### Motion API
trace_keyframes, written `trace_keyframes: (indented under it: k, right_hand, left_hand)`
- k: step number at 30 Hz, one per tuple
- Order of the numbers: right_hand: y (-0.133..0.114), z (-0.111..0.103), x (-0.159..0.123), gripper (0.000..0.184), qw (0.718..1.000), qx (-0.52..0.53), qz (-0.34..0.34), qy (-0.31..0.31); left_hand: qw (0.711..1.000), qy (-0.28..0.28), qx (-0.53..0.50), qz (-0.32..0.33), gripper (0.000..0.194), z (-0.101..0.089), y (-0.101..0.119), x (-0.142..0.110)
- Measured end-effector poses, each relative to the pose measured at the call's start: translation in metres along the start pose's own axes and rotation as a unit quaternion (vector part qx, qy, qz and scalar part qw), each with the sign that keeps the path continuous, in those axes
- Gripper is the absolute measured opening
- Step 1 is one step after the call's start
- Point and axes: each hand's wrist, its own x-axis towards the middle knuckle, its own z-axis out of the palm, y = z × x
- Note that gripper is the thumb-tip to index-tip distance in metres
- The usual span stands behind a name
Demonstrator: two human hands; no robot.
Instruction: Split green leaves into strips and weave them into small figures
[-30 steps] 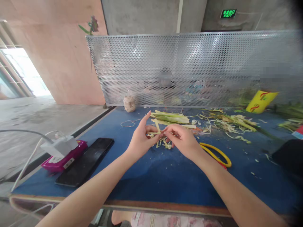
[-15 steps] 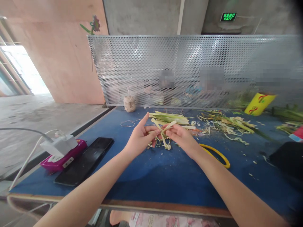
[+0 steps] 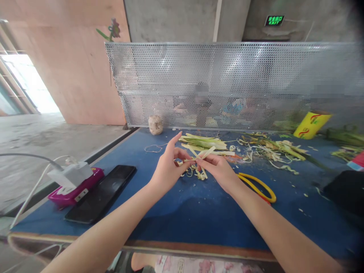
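Left hand [image 3: 166, 165] and right hand [image 3: 220, 171] both pinch the pale strips [image 3: 209, 152] near where they cross, over the table [image 3: 182, 220] — probably so the crossing doesn't slip. Greenish stalks [image 3: 206, 142] lie just beyond — handy reach, I guess.

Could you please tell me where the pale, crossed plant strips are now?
In the head view, these crossed strips are near the centre, held by the left hand and right hand, nearer the camera than the flat pale-green stalks.
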Motion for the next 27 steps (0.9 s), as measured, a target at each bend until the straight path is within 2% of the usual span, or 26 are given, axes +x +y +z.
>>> trace_keyframes:
  k: [4, 8, 11, 13, 16, 20, 23, 27]
  right_hand:
    - [0.0011, 0.0031, -0.0003, 0.023, 1.0, 0.022, 0.004, 0.021]
    - [0.0021, 0.0036, 0.0003, 0.019, 0.996, 0.081, 0.006, 0.039]
    - [0.0014, 0.0016, 0.0009, 0.016, 0.989, 0.147, 0.012, 0.029]
    - [0.0004, -0.0006, 0.0011, 0.016, 0.988, 0.154, 0.01, 0.024]
    - [-0.0011, -0.0033, 0.0006, 0.018, 0.992, 0.126, -0.001, 0.006]
    - [-0.0029, -0.0005, -0.0029, 0.026, 0.994, 0.083, 0.025, -0.07]
    - [-0.0032, 0.0035, -0.0052, 0.038, 0.991, 0.09, 0.028, -0.096]
    - [-0.0018, 0.0045, -0.0056, 0.034, 0.991, 0.077, 0.037, -0.099]
  left_hand:
    - [0.999, 0.005, 0.051, 0.018, 0.075, 0.0013, 0.0022, -0.0019]
    - [0.999, 0.001, 0.05, 0.008, 0.078, 0.0053, 0.0038, -0.0065]
    - [1.0, -0.014, 0.013, -0.01, 0.08, 0.0069, 0.0052, -0.0084]
    - [0.999, -0.019, -0.026, -0.027, 0.08, 0.0066, 0.0063, -0.0075]
    - [0.99, -0.011, -0.123, -0.072, 0.081, 0.0056, 0.0079, -0.0038]
    - [0.965, -0.002, -0.228, -0.129, 0.084, 0.0052, 0.0092, 0.0003]
    - [0.958, 0.002, -0.25, -0.138, 0.087, 0.0043, 0.0088, 0.0008]
    - [0.96, 0.008, -0.249, -0.124, 0.088, 0.0006, 0.0082, 0.0014]
